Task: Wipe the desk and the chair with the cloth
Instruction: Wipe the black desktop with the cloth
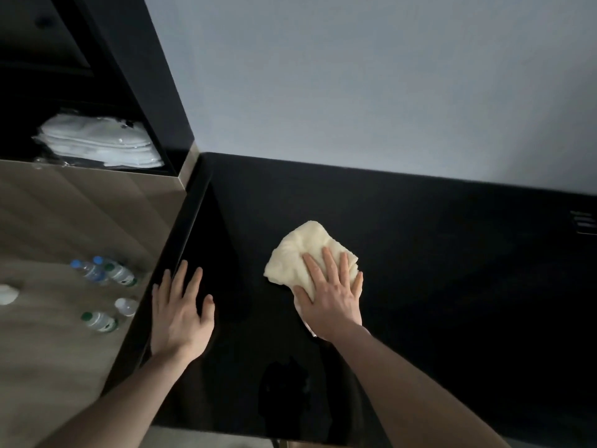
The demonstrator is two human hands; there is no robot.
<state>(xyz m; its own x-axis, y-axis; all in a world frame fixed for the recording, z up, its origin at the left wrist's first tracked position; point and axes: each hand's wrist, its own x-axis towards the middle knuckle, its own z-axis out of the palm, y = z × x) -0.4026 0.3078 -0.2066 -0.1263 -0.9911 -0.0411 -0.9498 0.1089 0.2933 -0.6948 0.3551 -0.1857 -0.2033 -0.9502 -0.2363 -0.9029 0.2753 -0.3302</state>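
A glossy black desk (436, 270) fills the middle and right of the head view. A crumpled pale yellow cloth (298, 253) lies on it near the centre. My right hand (332, 292) presses flat on the cloth's near part, fingers straight and spread. My left hand (181, 308) rests flat on the desk's left part, by its raised left edge, fingers spread, holding nothing. No chair is in view.
A lower wooden counter (48, 350) on the left carries several water bottles (103, 273) and a white object at the far left. A dark shelf above it holds folded white items in plastic (100, 143). A grey wall (355, 92) backs the desk.
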